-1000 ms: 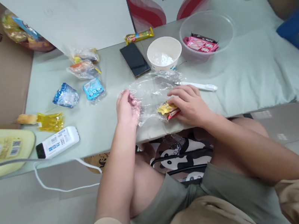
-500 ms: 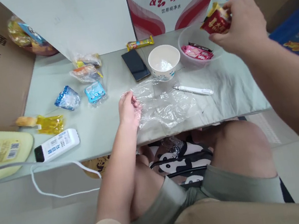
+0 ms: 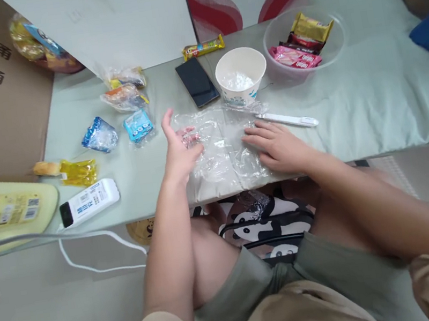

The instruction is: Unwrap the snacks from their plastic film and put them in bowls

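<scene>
A sheet of clear, crinkled plastic film [image 3: 217,152] lies flat on the cloth-covered table in front of me. At its left edge, my left hand [image 3: 179,152] is open, its fingers spread and partly over the film. My right hand [image 3: 277,145] rests open and palm down on the film's right side. Just beyond stands a white paper cup [image 3: 240,94] with crumpled clear plastic inside. A slim white pen-like tool [image 3: 291,119] lies beside my right hand, its left end near the film. Behind it, a clear plastic bowl [image 3: 338,56] holds several wrapped snacks, pink, dark and gold.
A dark phone [image 3: 197,83] lies left of the cup, below a yellow snack stick [image 3: 202,48]. Several small packets, including a blue one [image 3: 138,126], lie at left. A white handheld device [image 3: 90,203] and a pale yellow bottle [image 3: 6,207] sit near the left front edge.
My right hand has let go of the red-and-gold snack packet at the bowl and come down onto the film. My left fingers have spread apart.
</scene>
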Tool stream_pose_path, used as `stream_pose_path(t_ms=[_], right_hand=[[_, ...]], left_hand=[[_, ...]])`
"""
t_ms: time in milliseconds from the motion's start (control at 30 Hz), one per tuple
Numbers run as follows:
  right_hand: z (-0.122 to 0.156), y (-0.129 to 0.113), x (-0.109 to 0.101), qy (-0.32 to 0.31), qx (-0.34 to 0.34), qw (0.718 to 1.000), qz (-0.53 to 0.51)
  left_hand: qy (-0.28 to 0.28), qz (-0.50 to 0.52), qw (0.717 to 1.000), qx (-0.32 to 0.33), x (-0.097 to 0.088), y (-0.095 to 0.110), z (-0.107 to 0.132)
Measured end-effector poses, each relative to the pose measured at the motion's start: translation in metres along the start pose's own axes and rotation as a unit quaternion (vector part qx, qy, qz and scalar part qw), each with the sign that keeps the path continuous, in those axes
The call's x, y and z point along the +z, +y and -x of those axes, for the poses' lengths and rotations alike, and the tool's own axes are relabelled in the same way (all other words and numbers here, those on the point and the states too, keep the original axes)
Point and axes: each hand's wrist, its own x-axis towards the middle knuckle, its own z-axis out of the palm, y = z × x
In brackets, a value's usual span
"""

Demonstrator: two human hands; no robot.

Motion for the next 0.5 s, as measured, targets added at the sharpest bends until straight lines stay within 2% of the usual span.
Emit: stream_pose_path(t_ms=[67,167,200,233,300,367,433,500], right_hand=[[0.002,0.001,-0.001,-0.029,0.014,0.999,0.015],[0.003,-0.003,-0.007,-0.04,0.016,0.999,0.025],[0.003,-0.004,-0.009,-0.037,0.011,0.999,0.024],[0.003,-0.005,-0.01,-0.03,0.006,0.999,0.019],[0.001,-0.003,-0.012,-0.005,-0.006,1.0,-0.004],[-0.001,0.002,-0.013,0.024,-0.01,0.999,-0.031],[-0.003,0.008,-0.013,0.04,-0.006,0.998,-0.041],[-0.003,0.014,-0.013,0.037,-0.002,0.999,-0.031]], left_hand=[[0.03,-0.055,0.998,0.031,-0.009,-0.005,0.0],[0.153,-0.142,0.971,0.116,-0.014,-0.001,0.004],[0.17,-0.17,0.959,0.149,-0.013,0.002,0.007],[0.157,-0.199,0.951,0.178,-0.011,0.006,0.011],[0.064,-0.254,0.942,0.212,-0.006,0.013,0.017],[-0.024,-0.299,0.931,0.21,-0.005,0.012,0.02],[-0.033,-0.335,0.923,0.188,-0.01,0.006,0.017],[0.002,-0.363,0.918,0.162,-0.021,-0.003,0.011]])
